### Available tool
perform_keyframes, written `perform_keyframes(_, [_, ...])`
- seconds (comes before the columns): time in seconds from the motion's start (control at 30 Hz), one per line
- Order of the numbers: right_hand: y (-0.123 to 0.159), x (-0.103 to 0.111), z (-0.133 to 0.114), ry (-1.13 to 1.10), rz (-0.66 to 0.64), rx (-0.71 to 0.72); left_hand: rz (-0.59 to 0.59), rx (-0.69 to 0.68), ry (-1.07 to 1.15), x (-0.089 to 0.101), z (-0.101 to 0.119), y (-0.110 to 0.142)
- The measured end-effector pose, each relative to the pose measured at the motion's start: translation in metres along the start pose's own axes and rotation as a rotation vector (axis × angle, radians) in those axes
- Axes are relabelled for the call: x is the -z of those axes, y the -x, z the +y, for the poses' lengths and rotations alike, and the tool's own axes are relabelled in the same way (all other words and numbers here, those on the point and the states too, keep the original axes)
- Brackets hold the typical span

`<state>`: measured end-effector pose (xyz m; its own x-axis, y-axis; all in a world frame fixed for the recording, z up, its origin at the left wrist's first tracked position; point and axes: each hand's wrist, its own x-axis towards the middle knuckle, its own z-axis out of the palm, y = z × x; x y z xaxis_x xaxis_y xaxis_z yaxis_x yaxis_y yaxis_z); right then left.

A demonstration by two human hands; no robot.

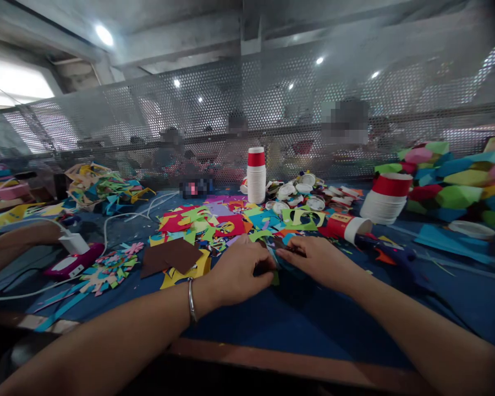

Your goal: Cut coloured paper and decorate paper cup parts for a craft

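My left hand (245, 269), with a silver bangle at the wrist, hovers low over the blue tabletop (247, 330) with fingers curled towards the thumb. Facing it, my right hand (317, 258) has its fingers bent and pressed together. A small dark brown paper piece (279, 243) shows between the two hands, partly covered by the fingers. What each hand grips is too hidden to name. Beyond the fingertips spreads a heap of coloured paper scraps (193, 217). Brown paper sheets (172, 257) lie on yellow paper (190, 275) to the left of my left hand.
A stack of paper cups (256, 179) stands behind the scraps; another cup stack (385, 199) leans at right. A cup (346, 226) lies beside a glue gun (390, 253) with a cord. At left are a power strip (76, 261), white cables and a person's arm (20, 247).
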<state>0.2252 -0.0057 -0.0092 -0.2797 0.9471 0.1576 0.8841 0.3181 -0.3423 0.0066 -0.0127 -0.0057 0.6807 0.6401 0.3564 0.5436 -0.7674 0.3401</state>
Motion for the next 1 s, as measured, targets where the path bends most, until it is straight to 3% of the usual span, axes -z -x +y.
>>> perform_keyframes(0.13, [0.001,-0.001,0.002,0.035,-0.014,-0.034,0.055,0.023,-0.002,0.013,-0.010,0.001])
perform_keyframes(0.33, [0.003,-0.003,0.005,0.085,0.003,-0.094,-0.046,0.127,-0.049,0.032,-0.030,0.006])
perform_keyframes(0.47, [0.006,-0.003,0.004,0.098,0.011,-0.119,-0.155,0.188,-0.149,0.033,-0.034,0.008])
perform_keyframes(0.63, [0.010,-0.001,-0.002,0.135,0.009,-0.130,-0.191,0.192,-0.166,0.032,-0.040,0.005])
perform_keyframes(1.0, [0.015,0.005,-0.010,0.234,0.017,-0.112,0.035,0.156,0.084,0.031,-0.046,0.003])
